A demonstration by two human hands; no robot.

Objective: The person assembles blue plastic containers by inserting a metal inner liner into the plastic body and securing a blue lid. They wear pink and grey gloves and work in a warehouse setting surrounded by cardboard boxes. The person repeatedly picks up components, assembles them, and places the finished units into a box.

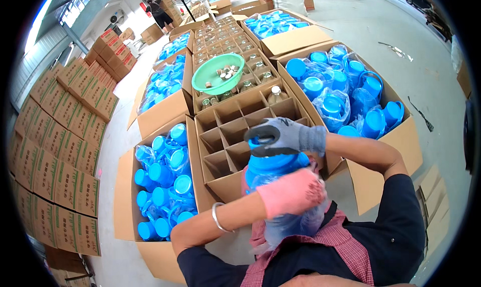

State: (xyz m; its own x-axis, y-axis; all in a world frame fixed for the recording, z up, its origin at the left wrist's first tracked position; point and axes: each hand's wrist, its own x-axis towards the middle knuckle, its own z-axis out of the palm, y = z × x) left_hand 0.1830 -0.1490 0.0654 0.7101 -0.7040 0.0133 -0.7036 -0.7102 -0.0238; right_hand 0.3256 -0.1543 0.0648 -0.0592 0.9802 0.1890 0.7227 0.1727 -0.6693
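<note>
Both hands are gripping the blue jug [273, 167], left hand [292, 192] squeezing its bagged body, right hand [285, 136] clamping the lid, so slippery plastic is risking a drop onto the divided box [235, 136].

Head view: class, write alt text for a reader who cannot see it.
Two gloved hands grip a blue bottle in clear plastic wrap: the left hand around its body, the right hand on its cap. Behind it stands a divided carton, with boxes of blue bottles on both sides.

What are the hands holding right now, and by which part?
A blue plastic jug in a clear bag: left hand grips its body, right hand grips the lid on top.
</note>
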